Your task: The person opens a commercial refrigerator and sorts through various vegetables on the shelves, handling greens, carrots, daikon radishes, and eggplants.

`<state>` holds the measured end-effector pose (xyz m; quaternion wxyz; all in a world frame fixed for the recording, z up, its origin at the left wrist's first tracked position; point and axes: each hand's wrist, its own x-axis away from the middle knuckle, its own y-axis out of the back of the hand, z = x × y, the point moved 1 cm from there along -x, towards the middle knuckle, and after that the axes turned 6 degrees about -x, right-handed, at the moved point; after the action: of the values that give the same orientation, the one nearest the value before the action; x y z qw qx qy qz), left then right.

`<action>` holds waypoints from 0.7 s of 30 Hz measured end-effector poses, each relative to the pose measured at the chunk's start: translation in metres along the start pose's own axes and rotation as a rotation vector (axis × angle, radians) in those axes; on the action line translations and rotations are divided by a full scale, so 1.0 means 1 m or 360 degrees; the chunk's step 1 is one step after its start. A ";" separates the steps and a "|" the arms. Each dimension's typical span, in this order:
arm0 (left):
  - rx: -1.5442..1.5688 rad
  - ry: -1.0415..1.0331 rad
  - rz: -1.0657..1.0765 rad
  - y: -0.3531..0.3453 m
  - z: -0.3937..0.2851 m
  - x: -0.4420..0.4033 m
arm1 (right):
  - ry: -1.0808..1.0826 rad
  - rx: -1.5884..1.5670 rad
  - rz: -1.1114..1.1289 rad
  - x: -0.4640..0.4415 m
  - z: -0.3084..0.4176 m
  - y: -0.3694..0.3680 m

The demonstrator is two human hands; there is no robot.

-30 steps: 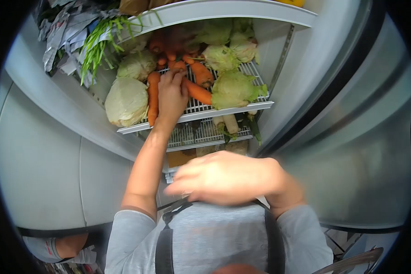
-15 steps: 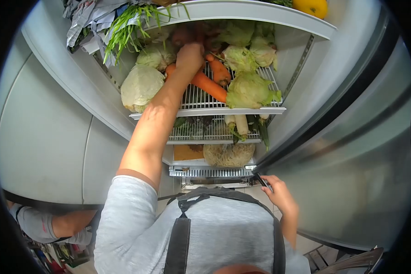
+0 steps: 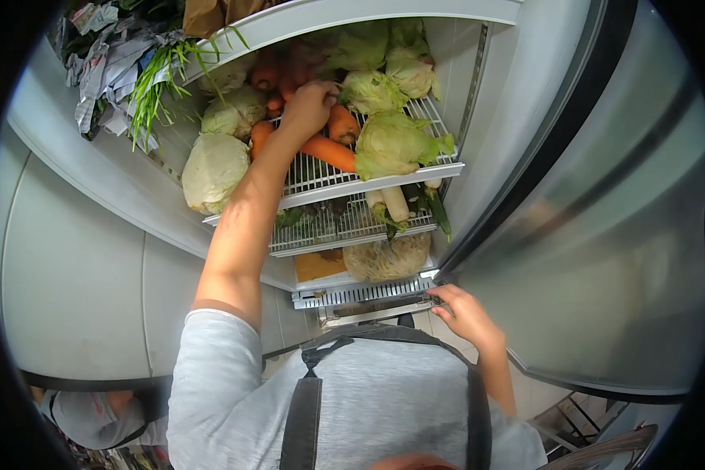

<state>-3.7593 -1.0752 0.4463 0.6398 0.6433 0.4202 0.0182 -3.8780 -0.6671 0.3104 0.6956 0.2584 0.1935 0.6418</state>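
Observation:
My left hand (image 3: 309, 110) reaches onto the upper wire shelf (image 3: 305, 176) of the fridge. Its fingers curl down among the carrots, and their tips are hidden. A thick carrot (image 3: 342, 125) lies close by its right side, with a long carrot (image 3: 329, 153) just below the wrist. Other carrots (image 3: 264, 76) sit deeper in and left of the hand. Low at the right, my right hand (image 3: 466, 313) is near the fridge's bottom edge with bent, closed fingers; what is in them is hard to see.
Lettuces (image 3: 395, 145) fill the shelf's right side. A pale cabbage (image 3: 215, 172) is at its left. White radishes (image 3: 395, 204) and a bag of pale strands (image 3: 388, 258) lie below. Newspaper-wrapped greens (image 3: 160, 86) overhang above. The fridge door (image 3: 587, 235) stands open. Another person's sleeve (image 3: 94, 419) shows lower left.
The view has shifted and tilted. My left hand has moved slightly right among the carrots, closer to the thick one. A dark object seen in my right hand no longer shows clearly.

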 end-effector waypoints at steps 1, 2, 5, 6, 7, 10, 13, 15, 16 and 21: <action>0.0211 -0.0054 -0.0152 0.010 -0.013 0.013 | -0.0016 -0.0019 0.0047 -0.001 0.001 0.001; 0.0419 -0.0111 -0.0303 0.021 -0.028 0.029 | -0.0013 -0.0022 0.0046 -0.004 0.004 0.003; 0.0800 -0.0249 0.0164 0.056 -0.117 0.104 | 0.0082 -0.0747 -0.0040 -0.015 0.030 0.001; 0.0914 -0.0441 0.0304 0.054 -0.138 0.128 | 0.0161 -0.1588 -0.0130 -0.021 0.043 -0.003; 0.0855 -0.0603 0.0385 0.042 -0.151 0.146 | 0.0232 -0.2425 -0.0215 -0.025 0.055 -0.005; 0.0871 -0.0583 0.0692 0.023 -0.162 0.166 | 0.0061 -0.2779 -0.0001 -0.029 0.024 -0.027; 0.0815 -0.0518 0.0477 0.036 -0.146 0.147 | -0.0163 -0.2696 0.0046 -0.026 0.016 -0.026; 0.0552 -0.0420 0.0263 0.059 -0.125 0.125 | -0.0351 -0.2295 -0.0324 -0.012 -0.007 -0.034; 0.0472 -0.0391 0.0122 0.062 -0.118 0.121 | -0.0395 -0.2068 -0.0424 -0.008 -0.012 -0.036; 0.0281 -0.0266 -0.0061 0.062 -0.117 0.088 | -0.0498 -0.1973 -0.0614 0.012 -0.036 -0.035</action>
<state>-3.7358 -0.9202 0.4741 0.6137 0.6881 0.3777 -0.0848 -3.8710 -0.6527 0.2616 0.8376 -0.1384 -0.2718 0.4532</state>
